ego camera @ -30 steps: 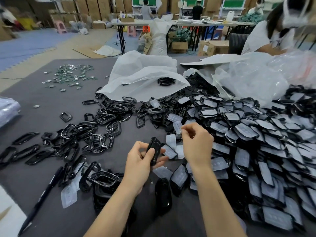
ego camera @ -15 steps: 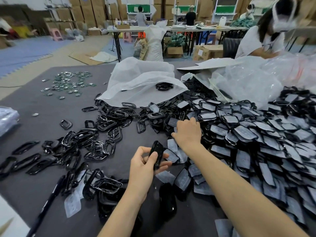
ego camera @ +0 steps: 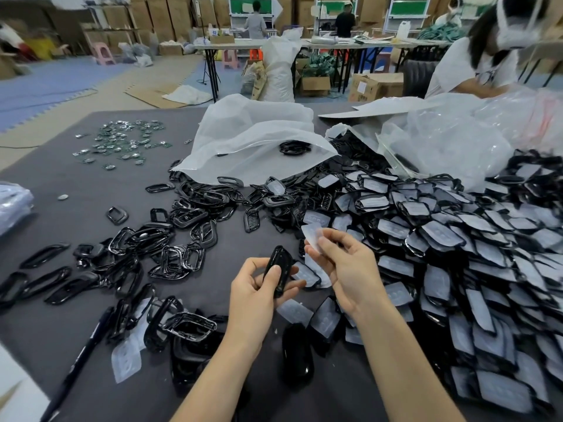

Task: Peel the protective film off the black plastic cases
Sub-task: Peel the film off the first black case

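My left hand point(ego camera: 259, 287) grips a bare black case point(ego camera: 277, 271); my right hand point(ego camera: 344, 263) pinches its peeled film point(ego camera: 312, 236). Some bare frames point(ego camera: 170, 239) lie left, but a huge filmed pile point(ego camera: 457, 254) awaits on the bench point(ego camera: 61, 178).

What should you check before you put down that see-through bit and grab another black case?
1. The left hand grips the black case firmly: ok.
2. The film pinched by the right hand is fully off the case: ok, they are apart.
3. No film is left on the case's hidden side: cannot tell.
4. There is a bare patch of table nearby for dropping the film: ok.
5. The pile of covered cases lies just beside the right hand: ok.
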